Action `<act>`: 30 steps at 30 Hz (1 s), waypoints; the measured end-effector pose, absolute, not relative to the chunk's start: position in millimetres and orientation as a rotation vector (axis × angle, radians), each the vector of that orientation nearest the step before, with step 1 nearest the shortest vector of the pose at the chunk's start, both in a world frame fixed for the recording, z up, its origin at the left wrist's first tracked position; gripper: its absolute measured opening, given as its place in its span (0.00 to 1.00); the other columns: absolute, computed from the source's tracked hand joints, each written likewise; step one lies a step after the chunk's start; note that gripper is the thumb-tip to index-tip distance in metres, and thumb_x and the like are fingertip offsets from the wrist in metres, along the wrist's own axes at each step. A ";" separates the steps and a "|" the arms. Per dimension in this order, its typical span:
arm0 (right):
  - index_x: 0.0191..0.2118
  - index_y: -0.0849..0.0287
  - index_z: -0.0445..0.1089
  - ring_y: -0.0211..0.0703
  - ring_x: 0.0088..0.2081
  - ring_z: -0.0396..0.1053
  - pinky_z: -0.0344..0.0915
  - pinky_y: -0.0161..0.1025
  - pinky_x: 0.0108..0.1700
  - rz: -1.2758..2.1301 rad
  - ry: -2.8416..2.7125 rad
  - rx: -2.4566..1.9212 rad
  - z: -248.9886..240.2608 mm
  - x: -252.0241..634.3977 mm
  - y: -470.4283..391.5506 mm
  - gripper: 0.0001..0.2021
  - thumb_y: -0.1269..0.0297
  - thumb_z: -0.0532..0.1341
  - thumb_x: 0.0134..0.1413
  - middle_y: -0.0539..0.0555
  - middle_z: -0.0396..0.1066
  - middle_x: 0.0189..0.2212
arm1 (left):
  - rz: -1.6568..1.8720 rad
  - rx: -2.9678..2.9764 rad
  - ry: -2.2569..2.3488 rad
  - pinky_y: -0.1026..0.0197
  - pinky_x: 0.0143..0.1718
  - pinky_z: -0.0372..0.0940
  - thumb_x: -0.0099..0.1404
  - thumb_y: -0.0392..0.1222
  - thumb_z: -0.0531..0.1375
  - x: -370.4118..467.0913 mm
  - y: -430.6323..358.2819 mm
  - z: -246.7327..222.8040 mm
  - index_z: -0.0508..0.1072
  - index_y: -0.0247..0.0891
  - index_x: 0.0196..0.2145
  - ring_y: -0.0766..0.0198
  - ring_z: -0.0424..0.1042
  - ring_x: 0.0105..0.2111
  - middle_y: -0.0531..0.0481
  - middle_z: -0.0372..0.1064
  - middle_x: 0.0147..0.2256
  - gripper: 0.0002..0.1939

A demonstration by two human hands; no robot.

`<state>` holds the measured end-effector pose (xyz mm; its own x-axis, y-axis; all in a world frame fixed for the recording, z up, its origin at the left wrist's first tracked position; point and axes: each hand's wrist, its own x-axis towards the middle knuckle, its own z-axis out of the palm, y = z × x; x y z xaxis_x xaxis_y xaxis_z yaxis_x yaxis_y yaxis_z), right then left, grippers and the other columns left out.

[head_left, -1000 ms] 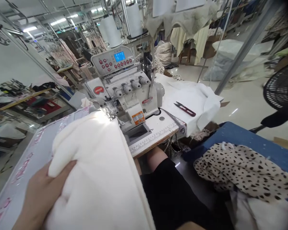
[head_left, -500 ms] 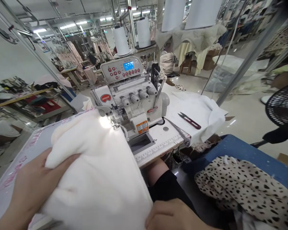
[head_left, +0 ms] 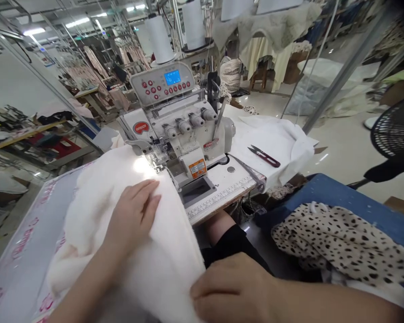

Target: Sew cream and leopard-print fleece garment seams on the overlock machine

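Cream plush fabric [head_left: 87,202] lies across the left of the sewing machine [head_left: 185,130], its right edge running up to the lit needle area. My left hand [head_left: 131,215] rests on top of the fabric just below the presser foot, fingers a little apart and pointing at the needle area. Low in the view, my right hand [head_left: 232,287] is closed on the fabric's right edge, thumb and fingers pinching it. The underside of that grip is hidden.
Dark red thread snips [head_left: 264,156] lie on white cloth [head_left: 286,143] right of the machine. Spotted fabric [head_left: 340,242] hangs over a blue surface [head_left: 326,190] at the right. A black fan [head_left: 395,130] stands beyond it. Thread cones [head_left: 160,40] stand behind the machine.
My left hand has let go of the bunched fabric at the left and moved up and right onto it near the needle. The fabric there is flatter. My right hand keeps its pinch.
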<state>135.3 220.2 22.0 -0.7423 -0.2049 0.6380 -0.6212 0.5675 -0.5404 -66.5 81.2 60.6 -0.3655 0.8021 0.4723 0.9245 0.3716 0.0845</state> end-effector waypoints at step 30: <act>0.32 0.61 0.70 0.36 0.31 0.68 0.64 0.31 0.33 1.504 -2.136 0.344 12.6 66.6 241.4 0.11 0.78 0.52 0.50 0.53 0.70 0.29 | -0.527 -1.380 -2.684 0.60 0.40 0.58 0.65 0.47 0.46 -168.4 108.3 78.9 0.65 0.37 0.41 0.60 0.64 0.37 0.48 0.65 0.37 0.14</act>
<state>66.6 241.4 12.6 -0.8425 0.0788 0.5328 -0.4751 0.3574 -0.8041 -168.4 108.3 78.9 -0.5919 0.7746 0.2228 0.8014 0.5359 0.2657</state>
